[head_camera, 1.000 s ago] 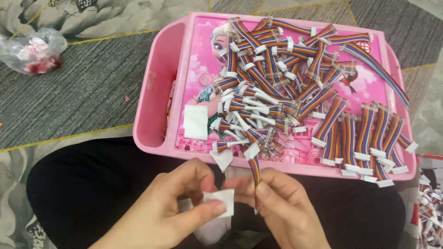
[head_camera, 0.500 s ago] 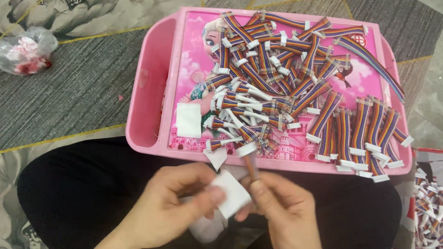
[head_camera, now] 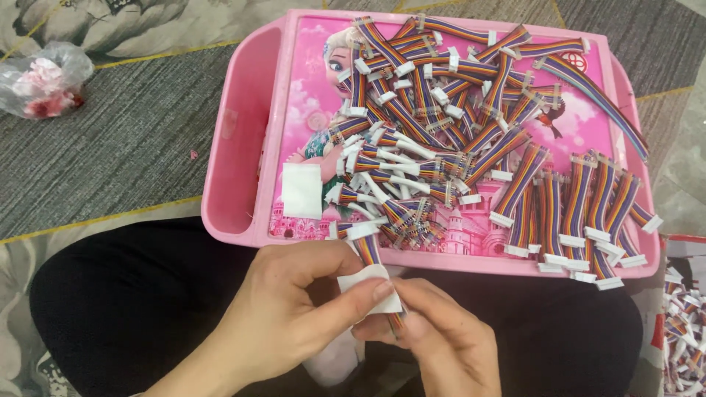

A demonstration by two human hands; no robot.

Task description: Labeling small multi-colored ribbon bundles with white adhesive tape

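Both hands are mid-wrap: the left hand [head_camera: 294, 316] pinches a white label [head_camera: 368, 290] around a rainbow ribbon cable [head_camera: 370, 252] gripped by the right hand [head_camera: 434, 338], at 6 o'clock of the pink tray [head_camera: 243, 147]; pressing flat seems next.

Cable heap [head_camera: 456, 140] crowding pink tray [head_camera: 243, 147]
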